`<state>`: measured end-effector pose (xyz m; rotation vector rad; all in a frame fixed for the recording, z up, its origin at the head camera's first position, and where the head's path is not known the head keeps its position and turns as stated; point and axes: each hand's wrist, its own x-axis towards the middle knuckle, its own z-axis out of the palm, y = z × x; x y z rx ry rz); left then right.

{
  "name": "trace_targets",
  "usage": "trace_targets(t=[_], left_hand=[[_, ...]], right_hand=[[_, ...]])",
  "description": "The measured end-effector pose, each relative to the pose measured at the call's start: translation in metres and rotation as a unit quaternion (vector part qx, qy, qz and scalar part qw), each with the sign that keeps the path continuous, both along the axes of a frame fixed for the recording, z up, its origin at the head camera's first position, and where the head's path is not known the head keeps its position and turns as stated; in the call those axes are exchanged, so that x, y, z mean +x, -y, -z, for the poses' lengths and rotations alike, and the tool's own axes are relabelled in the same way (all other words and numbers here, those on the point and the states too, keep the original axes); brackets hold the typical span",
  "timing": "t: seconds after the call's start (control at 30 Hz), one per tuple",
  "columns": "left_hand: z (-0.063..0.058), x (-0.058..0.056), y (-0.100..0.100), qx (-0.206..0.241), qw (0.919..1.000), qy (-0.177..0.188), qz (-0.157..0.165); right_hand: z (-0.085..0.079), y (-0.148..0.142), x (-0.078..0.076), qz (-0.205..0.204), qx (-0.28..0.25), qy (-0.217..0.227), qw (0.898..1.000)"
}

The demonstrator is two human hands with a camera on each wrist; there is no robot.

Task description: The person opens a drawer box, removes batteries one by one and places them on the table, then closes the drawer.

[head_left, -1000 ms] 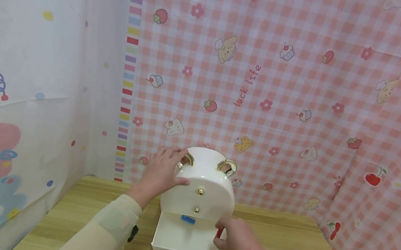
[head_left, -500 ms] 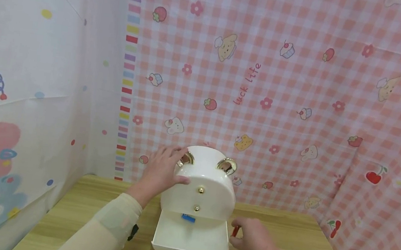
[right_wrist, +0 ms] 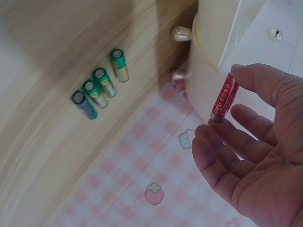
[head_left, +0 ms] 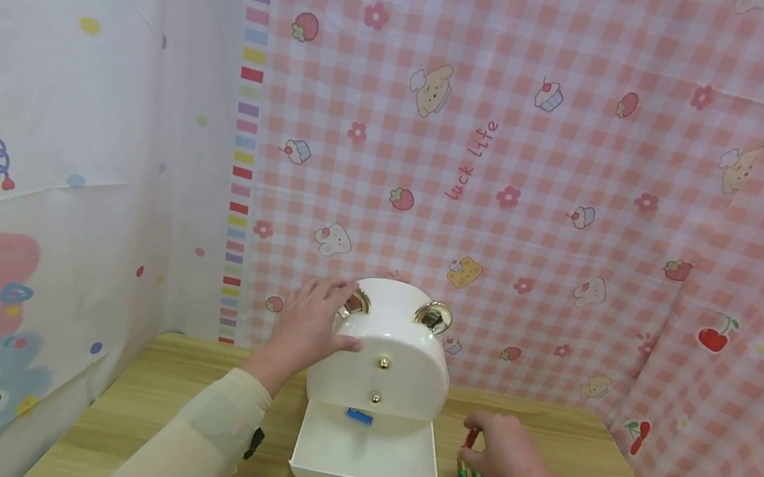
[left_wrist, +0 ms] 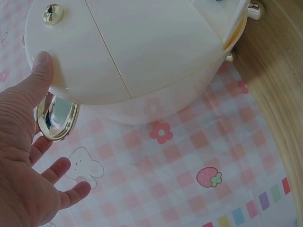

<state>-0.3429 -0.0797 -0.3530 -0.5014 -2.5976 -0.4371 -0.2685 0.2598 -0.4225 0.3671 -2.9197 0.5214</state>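
My right hand (head_left: 506,451) pinches a small red battery (right_wrist: 225,97) between thumb and fingertip, to the right of a white drawer box (head_left: 375,377) with gold ears and knobs. Several green-topped batteries (right_wrist: 100,81) stand on the table below that hand, partly covered by it in the head view. The left hand (head_left: 309,327) rests at the box's left gold ear (left_wrist: 57,117), thumb on the front face and other fingers spread. At the bottom, the drawer (head_left: 367,447) is pulled out and holds a small blue cylinder-like piece (head_left: 359,416).
The box stands on a wood-grain table (head_left: 561,467). A pink checked cloth (head_left: 530,312) hangs behind and to the right, a white printed sheet (head_left: 87,250) at the left. A small black object (head_left: 253,443) shows by the left sleeve.
The right hand has moved right from over the open drawer, carrying the red battery to beside the box. Green batteries now show beneath it. The left hand stays put.
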Motion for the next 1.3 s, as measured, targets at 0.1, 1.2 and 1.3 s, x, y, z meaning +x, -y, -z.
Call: trace_targets(t=[0.1,1.2,1.3], left_hand=[[0.0,0.0,0.0,0.003,1.0,0.008,-0.001],[0.0,0.003,-0.001,-0.001,0.9999,0.014,-0.002],[0.0,0.003,-0.001,0.001,0.9999,0.013,-0.002]], right_hand=[[0.0,-0.005,-0.001,0.007,0.001,0.003,1.0],[0.036,-0.084,-0.025,-0.072,0.066,0.026,0.995],[0.04,-0.089,-0.026,-0.108,0.082,0.022,0.991]])
